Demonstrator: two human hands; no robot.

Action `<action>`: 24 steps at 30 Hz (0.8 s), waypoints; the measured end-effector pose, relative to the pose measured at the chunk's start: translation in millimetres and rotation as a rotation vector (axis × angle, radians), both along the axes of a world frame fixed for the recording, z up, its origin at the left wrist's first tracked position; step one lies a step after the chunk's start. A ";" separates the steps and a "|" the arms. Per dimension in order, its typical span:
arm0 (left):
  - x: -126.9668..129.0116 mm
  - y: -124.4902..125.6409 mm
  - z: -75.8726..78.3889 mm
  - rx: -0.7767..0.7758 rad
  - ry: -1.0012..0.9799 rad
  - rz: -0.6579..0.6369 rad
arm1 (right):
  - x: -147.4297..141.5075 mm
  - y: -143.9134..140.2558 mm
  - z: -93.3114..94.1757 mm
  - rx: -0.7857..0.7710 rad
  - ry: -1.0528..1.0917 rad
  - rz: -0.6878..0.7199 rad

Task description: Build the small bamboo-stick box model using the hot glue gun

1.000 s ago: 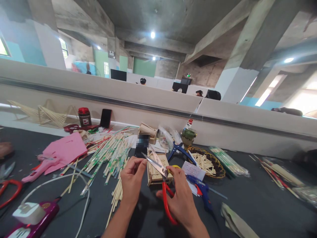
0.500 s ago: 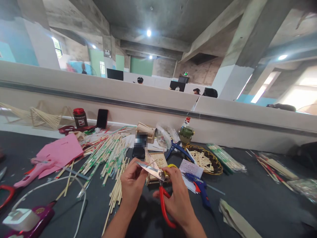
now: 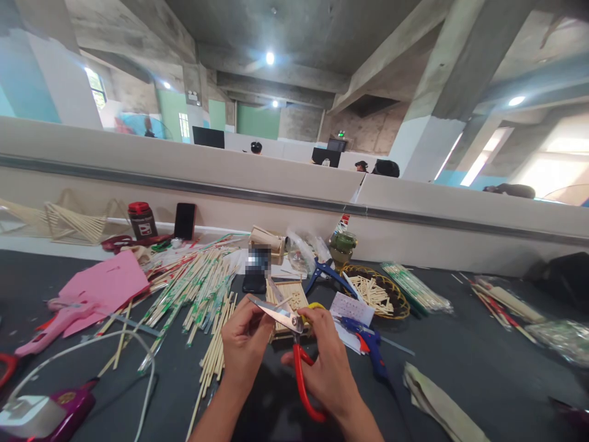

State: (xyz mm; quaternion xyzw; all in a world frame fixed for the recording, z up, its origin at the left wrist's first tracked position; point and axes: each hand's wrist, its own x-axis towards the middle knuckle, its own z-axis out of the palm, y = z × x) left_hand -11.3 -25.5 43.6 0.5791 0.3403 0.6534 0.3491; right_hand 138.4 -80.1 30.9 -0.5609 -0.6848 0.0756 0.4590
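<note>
Fingers of my right hand [image 3: 329, 368] grip red-handled steel scissors [image 3: 294, 344], left hand [image 3: 243, 341] pinches a thin wooden stick [image 3: 281, 302] just before the small stick-built wooden box [image 3: 289, 301].

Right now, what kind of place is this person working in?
Probably a craft workbench in a large shared workshop or studio. The right hand works red-handled scissors over a table strewn with bamboo sticks, near a blue glue gun. Other people sit at monitors behind the partition.

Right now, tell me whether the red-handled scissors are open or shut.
Open: the red-handled scissors in the right hand show blades spread apart.
</note>
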 end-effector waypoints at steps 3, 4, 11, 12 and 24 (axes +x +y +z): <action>0.2 -0.8 1.5 0.017 -0.007 -0.004 | 0.0 -0.4 1.2 0.005 -0.015 0.001; 0.1 -1.2 2.7 0.026 -0.006 -0.002 | 0.4 -0.6 1.5 0.009 -0.022 0.004; -2.6 -4.3 11.6 0.106 0.033 -0.002 | 6.1 -5.6 2.3 0.039 -0.070 0.036; -2.4 -4.3 11.5 0.109 0.039 -0.004 | 6.7 -7.3 2.1 0.039 -0.083 0.027; 16.5 -5.2 3.5 0.007 0.180 -0.147 | 10.8 -28.7 -13.7 -0.118 0.021 -0.078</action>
